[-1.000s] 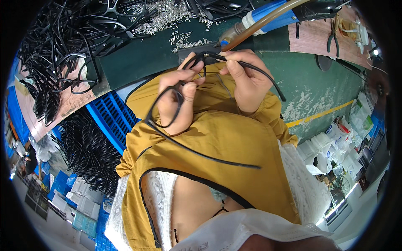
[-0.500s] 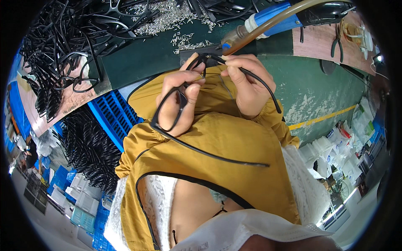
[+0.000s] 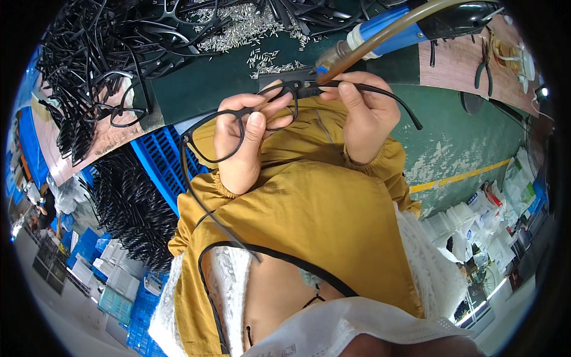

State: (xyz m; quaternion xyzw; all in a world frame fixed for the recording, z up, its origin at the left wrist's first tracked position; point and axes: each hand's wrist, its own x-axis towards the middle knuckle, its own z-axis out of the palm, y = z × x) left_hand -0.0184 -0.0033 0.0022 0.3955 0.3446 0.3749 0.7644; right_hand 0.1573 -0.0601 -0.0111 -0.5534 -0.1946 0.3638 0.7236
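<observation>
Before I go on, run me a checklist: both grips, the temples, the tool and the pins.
1. Left grip secure on the glasses: ok, pinched near the bridge.
2. Right grip holding the right temple: ok, pinched near its hinge end.
3. Left temple clear of both grips: ok, it hangs down in front of the mustard garment.
4. Right temple seated in its hinge: cannot tell, the joint is too small to read.
5. Tool tip clear of the glasses: cannot tell, one view hides the depth.
6. Pins gathered together: not ok, they lie scattered in loose patches.
</observation>
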